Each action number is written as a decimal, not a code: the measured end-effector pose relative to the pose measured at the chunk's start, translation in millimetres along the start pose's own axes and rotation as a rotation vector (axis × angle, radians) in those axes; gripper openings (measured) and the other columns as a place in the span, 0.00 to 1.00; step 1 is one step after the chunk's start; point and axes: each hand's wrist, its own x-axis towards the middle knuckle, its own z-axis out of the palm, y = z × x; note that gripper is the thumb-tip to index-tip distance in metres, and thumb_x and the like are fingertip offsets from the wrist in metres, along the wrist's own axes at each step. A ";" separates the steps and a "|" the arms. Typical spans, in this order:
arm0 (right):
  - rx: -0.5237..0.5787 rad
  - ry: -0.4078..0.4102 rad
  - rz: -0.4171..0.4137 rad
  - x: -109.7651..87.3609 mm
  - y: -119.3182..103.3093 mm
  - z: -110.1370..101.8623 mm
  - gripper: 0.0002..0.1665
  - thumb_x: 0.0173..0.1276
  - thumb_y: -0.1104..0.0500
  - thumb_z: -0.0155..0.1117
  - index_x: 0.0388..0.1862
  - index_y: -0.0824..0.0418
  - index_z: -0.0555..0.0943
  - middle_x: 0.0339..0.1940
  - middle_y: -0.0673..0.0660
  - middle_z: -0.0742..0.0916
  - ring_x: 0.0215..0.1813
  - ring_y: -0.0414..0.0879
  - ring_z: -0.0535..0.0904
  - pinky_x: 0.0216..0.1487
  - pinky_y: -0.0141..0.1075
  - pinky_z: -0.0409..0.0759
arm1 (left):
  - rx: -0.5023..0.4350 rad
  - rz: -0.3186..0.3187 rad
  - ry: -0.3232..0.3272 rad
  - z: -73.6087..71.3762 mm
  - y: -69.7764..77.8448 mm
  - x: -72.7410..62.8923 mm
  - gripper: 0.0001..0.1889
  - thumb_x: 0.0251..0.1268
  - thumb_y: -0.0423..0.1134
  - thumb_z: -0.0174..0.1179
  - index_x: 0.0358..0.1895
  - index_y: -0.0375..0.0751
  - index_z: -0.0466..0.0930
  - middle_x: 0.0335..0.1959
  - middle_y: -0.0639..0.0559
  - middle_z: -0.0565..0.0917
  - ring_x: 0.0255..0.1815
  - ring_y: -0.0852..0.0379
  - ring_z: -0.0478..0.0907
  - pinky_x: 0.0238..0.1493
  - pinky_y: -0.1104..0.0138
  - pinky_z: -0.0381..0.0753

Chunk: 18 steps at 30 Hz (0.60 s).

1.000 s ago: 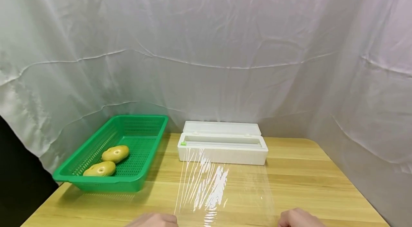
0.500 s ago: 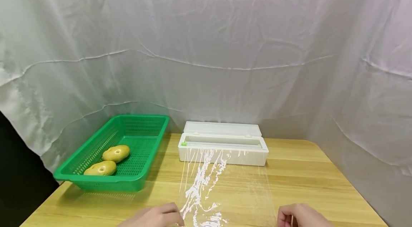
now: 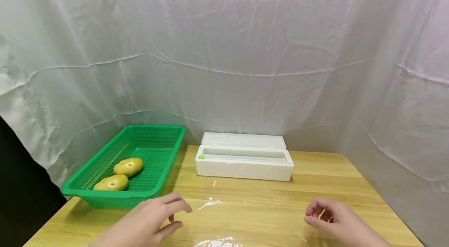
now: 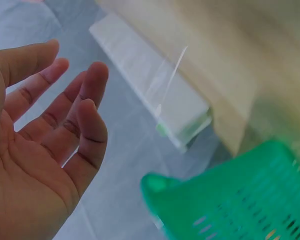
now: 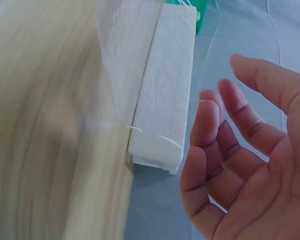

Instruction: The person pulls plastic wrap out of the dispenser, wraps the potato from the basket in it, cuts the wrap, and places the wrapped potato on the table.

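Clear plastic wrap (image 3: 219,242) lies over the wooden table, showing mostly as bright glints. It runs from a white cling film dispenser (image 3: 243,170), whose lid stands up at the back and whose green slider sits at the left end. My left hand (image 3: 154,216) is above the table left of the film, fingers loosely bent and holding nothing. In the left wrist view its palm (image 4: 35,170) is bare. My right hand (image 3: 333,217) hovers to the right of the film with relaxed, bent fingers; the right wrist view shows nothing between the fingers and thumb.
A green plastic basket (image 3: 158,177) with two yellow potatoes (image 3: 128,166) stands at the table's left, close to my left forearm. Grey curtain (image 3: 245,64) hangs behind and at the sides. The table's right edge slants away past my right hand.
Both hands have let go of the film's near edge, risen and moved forward, with the fingers loosening. The film has dropped from a stretched sheet to lie low over the table.
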 end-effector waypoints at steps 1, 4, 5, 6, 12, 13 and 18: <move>0.006 0.012 0.023 0.1 0.9 0.0 0.05 0.79 0.57 0.68 0.42 0.45 0.82 0.34 0.37 0.84 0.35 0.30 0.78 0.32 0.30 0.75 | 0.010 -0.006 0.012 -3.8 0.4 0.0 0.17 0.70 0.36 0.72 0.58 0.56 0.82 0.50 0.64 0.83 0.34 0.76 0.74 0.35 0.85 0.73; 0.023 0.051 0.029 2.0 5.7 0.4 0.04 0.79 0.58 0.68 0.48 0.50 0.82 0.38 0.39 0.85 0.38 0.31 0.80 0.35 0.30 0.79 | 0.050 -0.022 0.055 -15.1 1.8 -0.1 0.19 0.69 0.35 0.74 0.59 0.56 0.82 0.50 0.64 0.83 0.36 0.76 0.78 0.34 0.82 0.76; 0.034 0.057 0.024 2.9 7.7 0.4 0.05 0.79 0.59 0.68 0.50 0.53 0.82 0.39 0.39 0.86 0.39 0.31 0.81 0.36 0.30 0.79 | 0.061 -0.029 0.065 -19.2 1.7 0.0 0.20 0.68 0.35 0.74 0.59 0.55 0.82 0.50 0.64 0.83 0.36 0.76 0.78 0.34 0.82 0.76; 0.048 0.060 0.018 4.0 9.9 0.4 0.07 0.79 0.60 0.67 0.52 0.56 0.82 0.40 0.40 0.86 0.41 0.31 0.81 0.37 0.30 0.81 | 0.070 -0.035 0.074 -23.3 1.6 0.1 0.21 0.67 0.34 0.74 0.59 0.55 0.82 0.50 0.64 0.83 0.36 0.77 0.79 0.34 0.81 0.78; 0.103 0.090 -0.065 7.0 25.1 -1.1 0.14 0.77 0.69 0.65 0.59 0.65 0.80 0.44 0.43 0.88 0.45 0.31 0.83 0.41 0.30 0.83 | 0.132 -0.087 0.105 -53.6 -4.2 1.7 0.23 0.65 0.33 0.75 0.61 0.56 0.83 0.50 0.66 0.83 0.35 0.79 0.75 0.31 0.79 0.76; 0.108 0.097 -0.069 6.8 27.1 -1.5 0.14 0.77 0.70 0.65 0.59 0.65 0.79 0.44 0.42 0.88 0.46 0.31 0.83 0.41 0.30 0.83 | 0.140 -0.093 0.110 -58.8 -6.1 2.0 0.24 0.65 0.33 0.75 0.61 0.56 0.83 0.50 0.67 0.83 0.34 0.79 0.74 0.30 0.78 0.76; 0.133 0.118 -0.034 6.0 30.1 -3.5 0.14 0.78 0.69 0.65 0.59 0.62 0.80 0.46 0.38 0.88 0.49 0.30 0.83 0.41 0.30 0.84 | 0.170 -0.122 0.136 -80.8 -22.5 2.7 0.24 0.63 0.32 0.76 0.60 0.56 0.83 0.49 0.66 0.85 0.35 0.79 0.75 0.33 0.73 0.79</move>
